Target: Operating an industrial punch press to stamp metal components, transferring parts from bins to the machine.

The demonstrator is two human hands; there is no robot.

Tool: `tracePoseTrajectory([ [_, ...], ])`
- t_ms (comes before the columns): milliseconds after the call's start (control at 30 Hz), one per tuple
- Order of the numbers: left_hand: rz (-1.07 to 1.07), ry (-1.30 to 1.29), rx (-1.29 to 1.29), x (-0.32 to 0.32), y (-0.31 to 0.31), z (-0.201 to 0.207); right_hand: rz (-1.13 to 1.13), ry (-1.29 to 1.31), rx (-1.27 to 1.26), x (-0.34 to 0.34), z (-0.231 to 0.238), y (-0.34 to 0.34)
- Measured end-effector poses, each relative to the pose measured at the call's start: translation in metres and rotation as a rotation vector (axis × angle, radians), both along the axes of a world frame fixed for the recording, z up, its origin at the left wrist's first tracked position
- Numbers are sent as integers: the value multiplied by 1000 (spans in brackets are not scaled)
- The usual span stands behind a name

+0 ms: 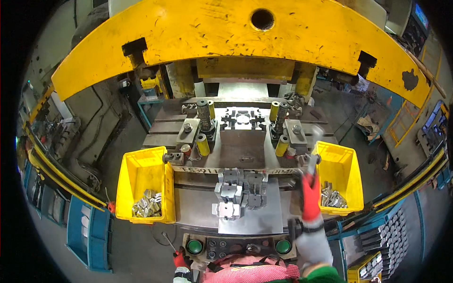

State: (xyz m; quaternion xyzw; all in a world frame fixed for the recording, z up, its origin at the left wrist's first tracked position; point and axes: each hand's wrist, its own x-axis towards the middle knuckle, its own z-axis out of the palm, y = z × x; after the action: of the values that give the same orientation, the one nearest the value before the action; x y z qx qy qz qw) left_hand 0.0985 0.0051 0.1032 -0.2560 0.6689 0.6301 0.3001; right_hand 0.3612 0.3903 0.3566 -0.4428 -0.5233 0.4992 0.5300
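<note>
Left yellow plastic bin (169,200): small silvery metal pieces (148,205) are contained.
Red-gloved left hand (181,258): closed around a thin metal rod (168,240); its tip is best kept low.
Grey blocky metal parts (229,193): stacked on the grey metal bench (196,193); knocks should be avoided.
Red-gloved right hand (311,195): blurred, grip cannot be told; an elongated silvery piece (312,163) is seen at the fingertips.

Has grey floor (131,245) beside the left hand (180,259), with a blue rack (100,236) farther left. Shows a pale wall (53,54) well ahead-left; includes a yellow ladder-like frame (405,121) and lit screen (421,16) beyond the right hand (310,197), rightward.
</note>
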Motion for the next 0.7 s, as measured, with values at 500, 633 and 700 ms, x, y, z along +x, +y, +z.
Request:
tracePoseTrajectory([
  [500,-614,170,-338,-45,-18,-91,-94,-583,-649,141,-250,-144],
  [633,-528,164,-203,-31,17,-84,-54,-917,-615,164,-291,-131],
  [700,-546,414,-587,-74,-59,-141,96,-957,-594,136,-309,-130],
])
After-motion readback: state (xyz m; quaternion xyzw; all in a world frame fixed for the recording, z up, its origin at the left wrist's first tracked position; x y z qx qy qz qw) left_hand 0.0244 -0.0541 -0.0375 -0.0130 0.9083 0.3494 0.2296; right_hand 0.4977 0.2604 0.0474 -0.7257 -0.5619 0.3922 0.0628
